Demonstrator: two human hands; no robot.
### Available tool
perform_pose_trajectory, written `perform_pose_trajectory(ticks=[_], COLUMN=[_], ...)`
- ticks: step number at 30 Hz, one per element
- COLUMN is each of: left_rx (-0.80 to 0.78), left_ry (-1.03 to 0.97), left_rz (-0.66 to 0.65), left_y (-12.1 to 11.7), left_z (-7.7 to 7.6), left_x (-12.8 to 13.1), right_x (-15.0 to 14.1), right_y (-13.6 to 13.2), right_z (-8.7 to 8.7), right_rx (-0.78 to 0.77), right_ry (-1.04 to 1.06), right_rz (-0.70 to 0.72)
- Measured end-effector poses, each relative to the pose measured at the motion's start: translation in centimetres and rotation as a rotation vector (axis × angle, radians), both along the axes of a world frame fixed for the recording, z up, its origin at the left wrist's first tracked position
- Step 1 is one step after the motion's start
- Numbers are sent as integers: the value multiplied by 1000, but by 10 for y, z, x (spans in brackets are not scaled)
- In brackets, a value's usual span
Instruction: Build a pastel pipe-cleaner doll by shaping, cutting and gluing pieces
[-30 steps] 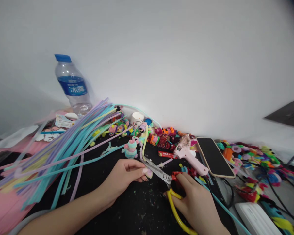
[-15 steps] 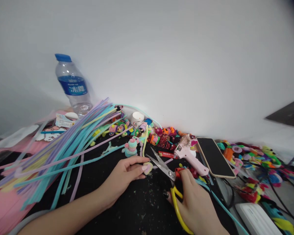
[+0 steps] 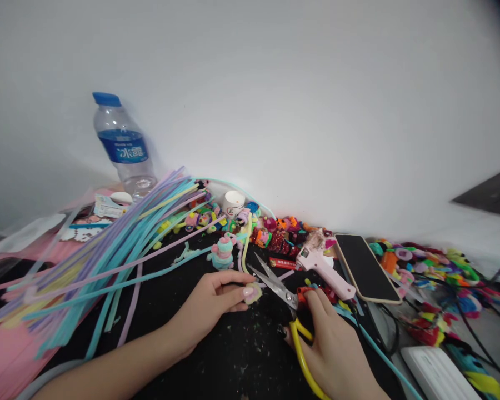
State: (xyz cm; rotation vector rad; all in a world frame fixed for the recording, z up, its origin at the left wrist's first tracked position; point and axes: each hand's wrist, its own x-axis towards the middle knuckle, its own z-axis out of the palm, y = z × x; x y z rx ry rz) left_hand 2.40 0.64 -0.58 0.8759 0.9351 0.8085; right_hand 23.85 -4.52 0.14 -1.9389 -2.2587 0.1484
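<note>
Between thumb and fingers, my left hand [image 3: 220, 297] pinches a small coiled pipe-cleaner piece [image 3: 253, 293], pink in the middle with a pale yellow rim. A thin lilac end sticks out of it toward the blades. My right hand [image 3: 329, 339] is wrapped round the yellow handles of a pair of scissors [image 3: 281, 291]. The blades are parted and point up and left, close to the coiled piece. Just beyond my left hand stands a small turquoise and pink pipe-cleaner figure [image 3: 223, 254]. A pale yellow pipe cleaner [image 3: 247, 241] runs up behind the coiled piece.
A bundle of pastel pipe cleaners [image 3: 125, 261] lies at left, before a water bottle [image 3: 123, 144]. A pink glue gun [image 3: 325, 266] and a phone [image 3: 366, 269] lie at right, with a white power strip [image 3: 437, 372] nearer. Colourful pipe-cleaner pieces [image 3: 275, 236] line the wall.
The coiled piece in my left hand has turned and moved slightly down, showing its flat face more. The scissor blades have tilted a little left; both hands keep their hold.
</note>
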Motion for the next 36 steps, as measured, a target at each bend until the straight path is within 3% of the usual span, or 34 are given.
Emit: perform_pose_trajectory(ticks=[9, 20, 27, 36], left_rx=[13, -27, 8, 34], left_ry=[-126, 37, 38, 81], left_rz=[-14, -20, -4, -4], left_y=[1, 0, 0, 0], left_z=[-5, 7, 5, 5], left_x=[-1, 0, 0, 1], right_x=[0, -3, -3, -3], right_y=[0, 0, 0, 0], right_z=[-1, 3, 3, 4], right_rx=[29, 86, 156, 134], right_ry=[10, -18, 16, -11], right_rz=[5, -1, 24, 2])
